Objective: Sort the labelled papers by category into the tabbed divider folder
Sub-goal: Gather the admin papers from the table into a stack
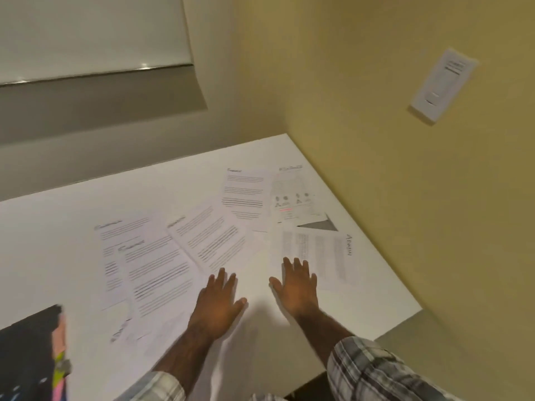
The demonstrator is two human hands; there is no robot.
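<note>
Both the left hand [219, 306] and right hand [296, 287] lie spread, palms down, holding nothing, near the table's [58, 241] front edge. The papers [202, 238] overlap across its middle toward the right corner; the folder [31, 357] sits front-left. Overlapping sheets could lift together, misfiling one.

Printed papers [185, 250] lie fanned face up across the white table, overlapping, each with a handwritten heading too blurred to read. One sheet [315, 256] at the right lies turned sideways. The black divider folder [29, 357] lies at the near left corner, coloured tabs [59, 360] along its right edge.
</note>
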